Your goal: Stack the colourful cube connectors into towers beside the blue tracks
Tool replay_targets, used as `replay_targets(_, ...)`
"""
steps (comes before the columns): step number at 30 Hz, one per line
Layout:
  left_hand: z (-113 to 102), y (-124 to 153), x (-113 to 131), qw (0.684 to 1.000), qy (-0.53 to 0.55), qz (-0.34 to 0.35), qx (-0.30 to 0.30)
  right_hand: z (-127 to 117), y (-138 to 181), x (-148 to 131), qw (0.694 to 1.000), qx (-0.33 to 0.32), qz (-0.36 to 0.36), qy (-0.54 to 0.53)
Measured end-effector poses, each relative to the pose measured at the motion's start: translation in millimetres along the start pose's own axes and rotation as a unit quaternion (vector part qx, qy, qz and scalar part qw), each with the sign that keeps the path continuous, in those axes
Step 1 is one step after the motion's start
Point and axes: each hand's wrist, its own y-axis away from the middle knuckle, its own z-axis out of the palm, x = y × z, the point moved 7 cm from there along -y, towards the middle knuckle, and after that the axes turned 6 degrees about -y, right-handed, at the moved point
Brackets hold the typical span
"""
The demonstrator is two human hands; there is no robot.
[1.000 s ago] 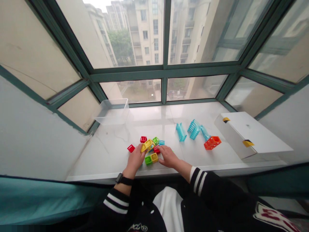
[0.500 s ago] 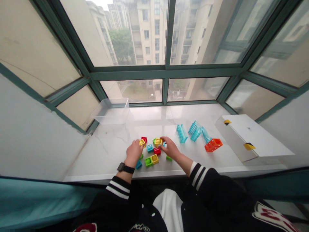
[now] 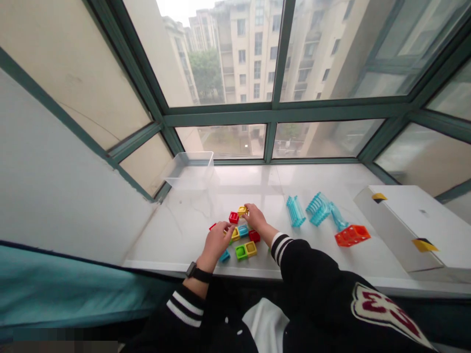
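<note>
Several small hollow plastic blocks in red, yellow, green and blue lie in a cluster on the white marble sill (image 3: 184, 230). My left hand (image 3: 216, 240) rests curled on the cluster's left side, fingers on a yellow block (image 3: 234, 234). My right hand (image 3: 255, 218) reaches over the far side and pinches a yellow block (image 3: 242, 211) beside a red block (image 3: 233, 217). A green and yellow pair (image 3: 246, 250) sits nearest me, with a red block (image 3: 253, 236) and a blue block (image 3: 224, 256) close by.
An empty clear plastic bin (image 3: 191, 169) stands at the back left corner. Ribbed light-blue pieces (image 3: 312, 208) and an orange lattice block (image 3: 352, 235) lie to the right. A white box with yellow tape (image 3: 412, 225) sits at the far right. Windows enclose the sill.
The camera has swung left, shifting everything rightward in view. My right hand has carried the yellow block a little farther back beside the red one. My left hand has moved in over the cluster.
</note>
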Motion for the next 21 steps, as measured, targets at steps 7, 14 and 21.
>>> replay_targets(7,26,27,26,0.994,0.065,0.089,0.017,-36,20,16,0.999,0.023,-0.02,-0.015)
replay_targets(14,68,13,85,0.985,0.076,0.158,-0.009,-138,119,56,0.979,0.146,0.01,-0.145)
replay_targets(21,116,-22,149,0.977,0.047,0.21,-0.001,-98,197,100,0.984,0.035,0.131,-0.117)
